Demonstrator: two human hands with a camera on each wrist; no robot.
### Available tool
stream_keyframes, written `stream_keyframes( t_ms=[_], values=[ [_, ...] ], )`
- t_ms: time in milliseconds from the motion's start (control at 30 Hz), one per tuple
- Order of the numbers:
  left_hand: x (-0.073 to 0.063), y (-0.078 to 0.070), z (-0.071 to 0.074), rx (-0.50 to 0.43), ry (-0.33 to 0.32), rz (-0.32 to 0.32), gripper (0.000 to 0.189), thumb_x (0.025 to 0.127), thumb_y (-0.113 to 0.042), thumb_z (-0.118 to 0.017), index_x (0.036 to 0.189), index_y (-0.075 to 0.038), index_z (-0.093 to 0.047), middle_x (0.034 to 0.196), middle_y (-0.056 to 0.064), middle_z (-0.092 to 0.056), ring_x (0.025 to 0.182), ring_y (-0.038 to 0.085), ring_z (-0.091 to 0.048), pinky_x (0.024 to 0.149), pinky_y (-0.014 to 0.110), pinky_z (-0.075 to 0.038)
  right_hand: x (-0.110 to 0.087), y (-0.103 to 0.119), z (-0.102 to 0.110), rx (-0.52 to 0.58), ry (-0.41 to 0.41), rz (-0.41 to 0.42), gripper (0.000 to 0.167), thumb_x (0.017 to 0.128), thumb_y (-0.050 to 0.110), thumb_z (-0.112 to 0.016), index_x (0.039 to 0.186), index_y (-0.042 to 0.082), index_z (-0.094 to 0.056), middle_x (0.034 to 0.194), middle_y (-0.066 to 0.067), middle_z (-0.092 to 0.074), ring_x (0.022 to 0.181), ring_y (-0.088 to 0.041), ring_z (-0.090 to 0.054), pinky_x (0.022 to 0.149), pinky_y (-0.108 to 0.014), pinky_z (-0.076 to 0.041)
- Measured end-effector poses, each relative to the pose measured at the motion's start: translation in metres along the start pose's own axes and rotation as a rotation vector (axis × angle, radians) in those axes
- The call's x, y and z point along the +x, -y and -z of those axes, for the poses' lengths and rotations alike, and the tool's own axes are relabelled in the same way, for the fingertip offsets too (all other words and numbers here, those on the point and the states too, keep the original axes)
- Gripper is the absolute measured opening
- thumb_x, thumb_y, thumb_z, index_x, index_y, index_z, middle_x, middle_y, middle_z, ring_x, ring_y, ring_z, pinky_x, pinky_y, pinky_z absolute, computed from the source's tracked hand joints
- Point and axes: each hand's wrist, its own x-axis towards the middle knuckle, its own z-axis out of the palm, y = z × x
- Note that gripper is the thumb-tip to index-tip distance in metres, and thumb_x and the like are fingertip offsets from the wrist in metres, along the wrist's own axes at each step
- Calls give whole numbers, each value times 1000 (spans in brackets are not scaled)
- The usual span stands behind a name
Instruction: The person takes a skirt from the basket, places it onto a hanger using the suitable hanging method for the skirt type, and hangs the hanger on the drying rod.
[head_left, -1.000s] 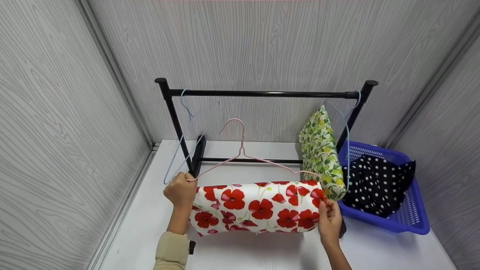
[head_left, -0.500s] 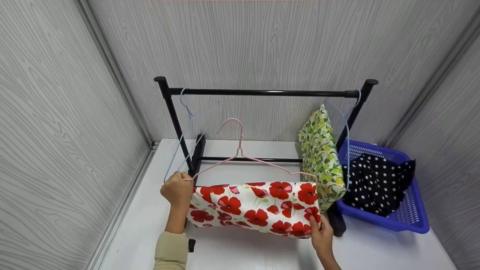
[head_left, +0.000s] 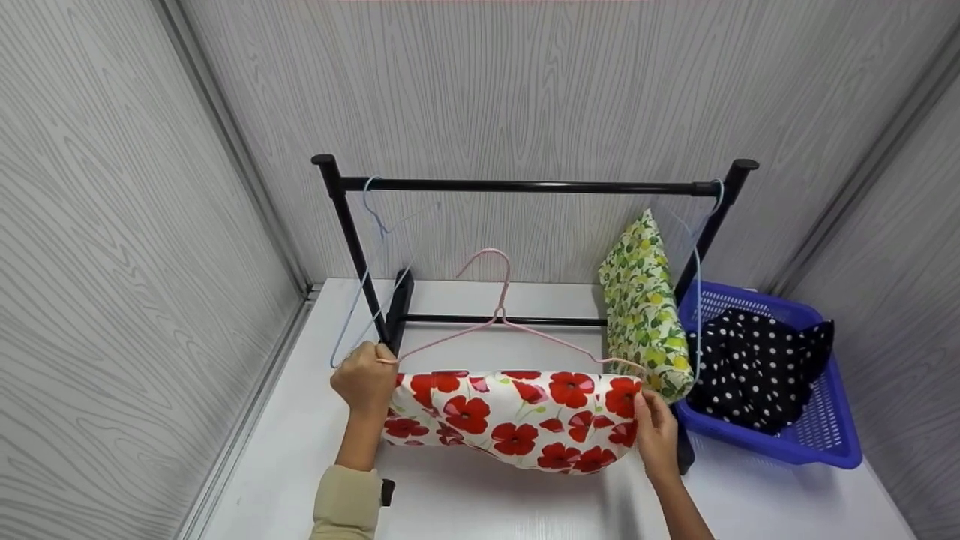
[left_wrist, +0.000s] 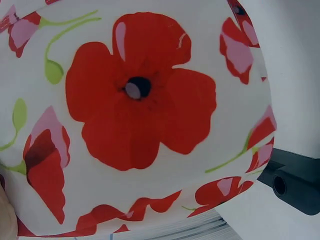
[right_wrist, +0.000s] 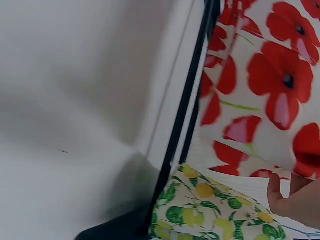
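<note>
A white cloth with red poppies (head_left: pixel 514 424) hangs folded over the lower bar of a pink clothes hanger (head_left: pixel 503 294) in the head view. My left hand (head_left: pixel 365 379) grips the hanger's left end, beside the cloth's left edge. At the other side my right hand (head_left: pixel 657 431) pinches the cloth's right edge just below the hanger's right shoulder. The poppy cloth (left_wrist: pixel 140 95) fills most of the left wrist view. In the right wrist view, the thumb and fingers of the right hand (right_wrist: pixel 297 202) show at the cloth's edge.
A black clothes rack (head_left: pixel 525 186) stands behind, with a blue hanger (head_left: pixel 366 199) at its left end. A lemon-print cloth (head_left: pixel 645 300) hangs on another blue hanger (head_left: pixel 699 300) at the right. Beside it, a blue basket (head_left: pixel 780 452) holds a black polka-dot cloth (head_left: pixel 757 360).
The right hand dipped down and left with the cloth's edge, then came back up and right. The hanger has shifted slightly right, and the cloth's lower front edge now droops in a curve.
</note>
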Motion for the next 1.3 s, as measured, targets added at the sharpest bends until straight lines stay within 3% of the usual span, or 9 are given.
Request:
stream_keyframes(
  t_ms=[300,400,533,667,800,900,1033,1200,1300],
  values=[
    [-1,5,1,13,28,65,29,72,-1,-44,44,-4,-37,39,7,-30,49,13,-9,44,25,-6,-5,30,-5,-211,-152,372,10,81,-13,-59,71,-10,-58,56,-5,-52,52,3,-44,49,-13,-37],
    [0,4,1,10,32,68,30,72,0,-44,43,-4,-37,39,7,-29,50,13,-9,44,25,-5,-8,24,-4,-187,-165,377,15,81,-14,-59,67,-9,-54,52,-6,-47,50,3,-41,46,-15,-35],
    [-3,3,1,-7,35,47,30,72,0,-45,44,-4,-37,40,6,-28,49,13,-10,44,25,-6,-13,18,-3,-166,-158,346,17,83,-12,-58,67,-8,-50,56,6,-46,52,4,-40,48,-14,-34],
    [-5,3,0,-18,4,9,29,71,-1,-46,44,-5,-36,39,6,-27,48,12,-10,43,24,-5,-10,24,-1,-175,-114,418,12,78,-16,-60,87,-15,-52,76,-4,-56,70,3,-49,60,-12,-39],
    [-2,-2,-2,-59,-16,-27,29,71,-1,-46,45,-5,-35,38,8,-30,47,12,-11,43,24,-6,6,45,4,-266,42,562,45,68,-20,-66,110,-18,-50,93,-23,-57,86,0,-53,74,-9,-42],
    [1,-8,-4,-85,-12,-67,29,72,-1,-46,46,-6,-36,39,6,-30,46,11,-12,41,23,-8,20,60,8,-308,274,661,34,68,-20,-65,101,-13,-60,85,-21,-63,78,0,-57,70,-6,-43],
    [1,-12,-8,-99,-26,-102,28,72,-2,-48,46,-6,-36,41,4,-29,44,10,-13,39,23,-9,30,68,14,-239,567,728,20,72,-23,-58,82,-7,-64,73,-16,-63,67,-9,-56,65,-12,-44],
    [-3,-12,-13,-145,-33,-106,27,71,0,-50,48,-6,-36,42,5,-30,39,12,-18,36,25,-12,32,51,24,-143,768,629,19,81,-21,-50,89,-7,-60,82,-19,-61,77,-16,-57,72,-18,-46],
    [-4,-10,-16,-206,22,-120,27,71,1,-53,50,-5,-38,43,6,-32,38,15,-24,34,28,-18,32,40,28,-113,776,527,20,86,-18,-45,92,-6,-60,85,-20,-63,79,-9,-61,71,-17,-50]
  ],
)
